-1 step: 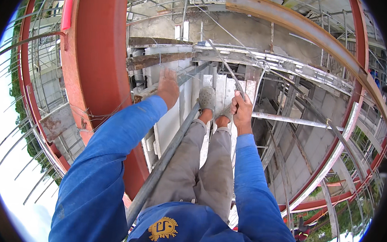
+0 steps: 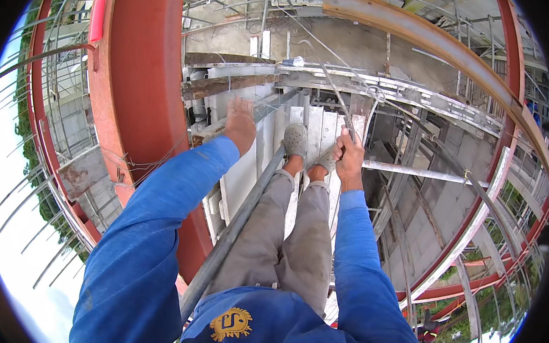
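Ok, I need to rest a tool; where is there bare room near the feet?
Bare white planks show between the shoes. The pale panel between the red beam and grey pipe also looks bare, its slope uncertain. It is crowded around the right hand, by its rod and the white pipe, and past the left hand, by timber.

Bright sky (image 2: 33,308) lay at eight o'clock; a broad red beam (image 2: 145,69) filled ten. Bare concrete (image 2: 333,35) spread at twelve, a rusty brown beam (image 2: 434,33) crossed one and two, and grey panels (image 2: 432,212) showed at three.
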